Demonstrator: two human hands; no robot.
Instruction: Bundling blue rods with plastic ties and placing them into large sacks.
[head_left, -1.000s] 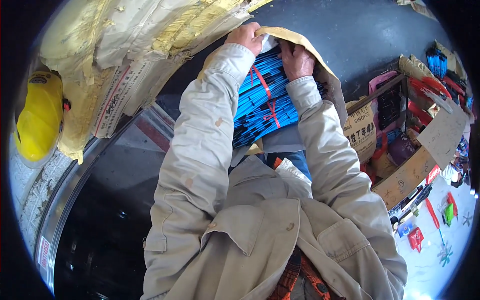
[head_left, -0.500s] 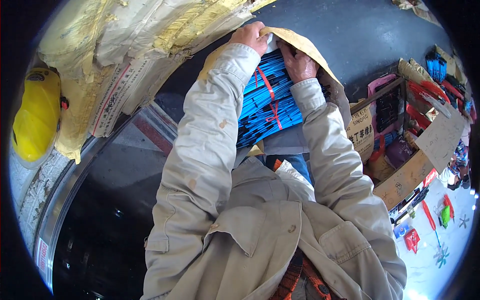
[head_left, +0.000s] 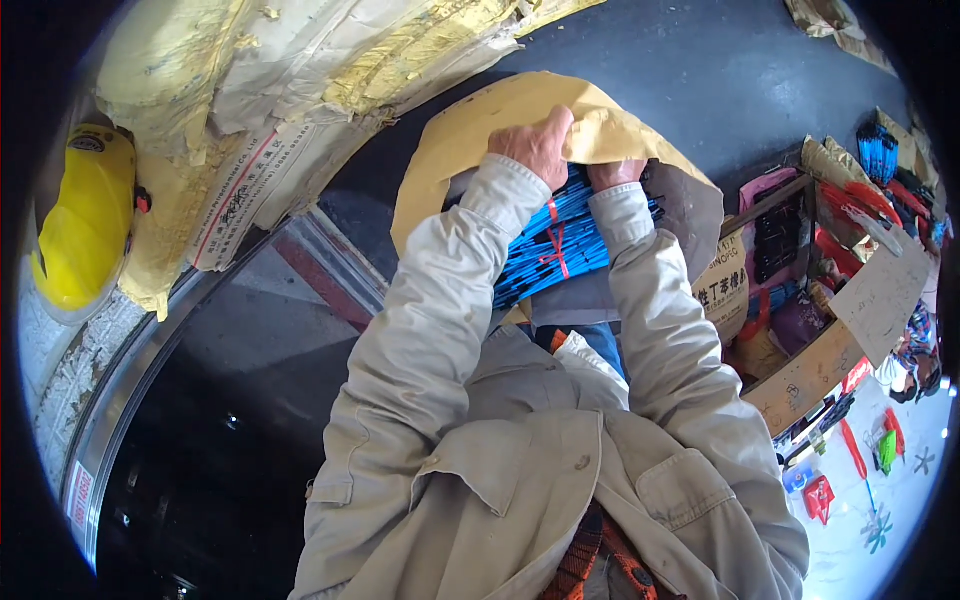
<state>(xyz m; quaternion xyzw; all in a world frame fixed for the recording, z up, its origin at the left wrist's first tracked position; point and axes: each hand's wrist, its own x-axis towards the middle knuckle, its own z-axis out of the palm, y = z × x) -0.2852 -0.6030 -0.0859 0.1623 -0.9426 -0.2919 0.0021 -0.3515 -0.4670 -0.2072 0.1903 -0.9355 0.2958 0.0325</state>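
A large yellow-brown paper sack [head_left: 480, 112] with a grey inner lining stands before me, its mouth facing my body. Inside it lie bundles of thin blue and black strips [head_left: 520, 265], tied with red string [head_left: 557, 245]. My left hand [head_left: 535, 150] pinches the sack's rim at the top of the opening. Just right of it, my right hand [head_left: 615, 175] reaches in under the paper flap. The flap hides its fingers, so I cannot make out what they touch.
A yellow hard hat [head_left: 85, 220] sits at the far left, beside stacked paper sacks [head_left: 270, 70]. On the right stands an open cardboard box [head_left: 800, 375] of mixed goods. Dark floor [head_left: 680, 60] lies beyond the sack. Another person [head_left: 910, 375] is at the far right.
The sack's rim has been drawn toward me and down over the bundles. My left hand moved down and right with it; my right hand slid under the flap.
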